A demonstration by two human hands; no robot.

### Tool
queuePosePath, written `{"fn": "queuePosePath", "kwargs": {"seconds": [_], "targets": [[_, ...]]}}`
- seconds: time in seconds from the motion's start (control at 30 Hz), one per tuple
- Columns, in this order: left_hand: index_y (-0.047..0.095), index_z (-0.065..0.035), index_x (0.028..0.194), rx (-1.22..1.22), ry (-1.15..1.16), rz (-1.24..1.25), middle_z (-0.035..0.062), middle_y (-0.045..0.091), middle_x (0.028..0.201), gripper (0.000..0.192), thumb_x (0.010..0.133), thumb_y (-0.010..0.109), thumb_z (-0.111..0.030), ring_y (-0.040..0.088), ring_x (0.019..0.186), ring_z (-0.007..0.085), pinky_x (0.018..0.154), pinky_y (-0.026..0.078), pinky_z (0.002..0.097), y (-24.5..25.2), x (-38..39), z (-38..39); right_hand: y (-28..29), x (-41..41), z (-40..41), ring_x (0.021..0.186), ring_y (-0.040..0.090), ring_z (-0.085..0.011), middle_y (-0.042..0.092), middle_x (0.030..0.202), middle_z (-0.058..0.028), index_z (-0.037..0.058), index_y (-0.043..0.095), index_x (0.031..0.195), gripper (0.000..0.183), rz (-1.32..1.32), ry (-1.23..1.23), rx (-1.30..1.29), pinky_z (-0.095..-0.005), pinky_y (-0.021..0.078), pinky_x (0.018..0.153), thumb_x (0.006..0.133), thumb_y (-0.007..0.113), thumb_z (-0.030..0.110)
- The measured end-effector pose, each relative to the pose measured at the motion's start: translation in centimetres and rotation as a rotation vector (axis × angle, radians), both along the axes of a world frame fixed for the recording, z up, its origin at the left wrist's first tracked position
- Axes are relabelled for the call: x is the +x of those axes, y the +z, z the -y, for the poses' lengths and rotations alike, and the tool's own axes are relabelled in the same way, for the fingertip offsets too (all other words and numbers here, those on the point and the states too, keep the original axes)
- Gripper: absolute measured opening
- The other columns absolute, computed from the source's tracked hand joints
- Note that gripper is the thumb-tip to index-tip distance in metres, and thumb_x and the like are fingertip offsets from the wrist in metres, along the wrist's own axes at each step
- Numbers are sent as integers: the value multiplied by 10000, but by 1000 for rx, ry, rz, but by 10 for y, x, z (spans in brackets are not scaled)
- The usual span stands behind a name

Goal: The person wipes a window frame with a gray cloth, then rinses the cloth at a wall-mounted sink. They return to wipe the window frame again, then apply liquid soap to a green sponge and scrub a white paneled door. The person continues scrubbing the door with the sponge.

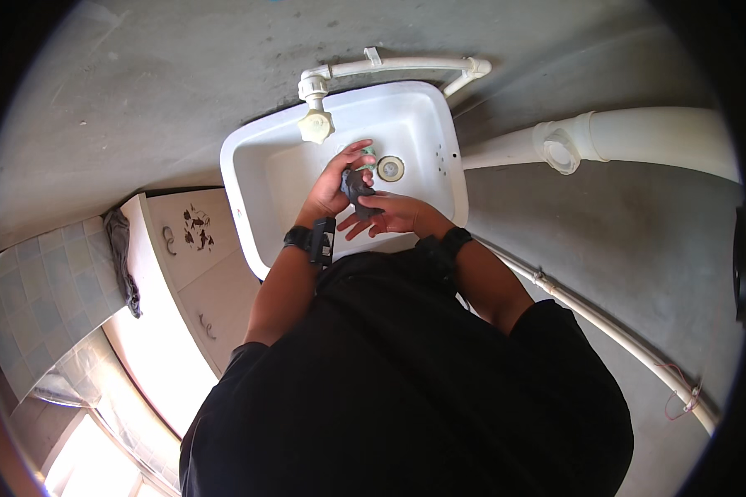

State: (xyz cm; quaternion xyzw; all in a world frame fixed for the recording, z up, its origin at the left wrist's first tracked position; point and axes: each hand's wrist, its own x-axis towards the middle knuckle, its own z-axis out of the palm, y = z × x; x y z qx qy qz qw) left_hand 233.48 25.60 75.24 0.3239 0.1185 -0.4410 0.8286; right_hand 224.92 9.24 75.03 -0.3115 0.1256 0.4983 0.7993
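Note:
Both my hands are over a white ceramic sink (273, 169). My left hand (331, 186), palm turned inward, holds a crumpled dark grey cloth (359, 191). From the other side my right hand (401, 213) grips the cloth's lower part, thumb on top and the other fingers spread below it. A small light green item (368, 159) shows behind the left fingers; whether it is held or lies in the basin I cannot tell. The round drain (390, 168) is just beyond the hands.
A plastic tap (316, 126) on a white wall pipe (404, 63) overhangs the sink's far left. A thick white drainpipe (653, 138) runs along the right. At left stands a pale cabinet (189, 273), with a dark cloth (121, 261) draped over the counter edge beside it.

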Motion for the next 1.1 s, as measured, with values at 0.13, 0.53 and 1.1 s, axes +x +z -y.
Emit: {"fn": "queuePosePath", "kwargs": {"seconds": [0.13,0.53,1.1], "targets": [[553,-20,1334,-95,-43,86,-5,470,667,306,1059,481,-131,363,483,103,554,414,281,11,-2,2,-10,2,-10,706,594,-169,616,834,-98,57,579,1139,254,-120,-1,207,-262,406,560,1019,625,276],[546,13,1317,280,201,-11,-29,350,628,321,1035,406,-52,302,475,80,496,350,257,-5,-4,-4,4,20,-48,948,743,-305,775,974,-131,42,739,981,457,569,424,-1254,-400,562,852,817,705,467],[563,25,1192,680,145,-77,54,543,745,209,1016,515,-76,497,567,166,567,506,349,-50,-24,4,-41,20,-41,914,736,-287,759,962,-170,33,705,954,478,716,673,-982,-404,565,762,804,714,487]]}}
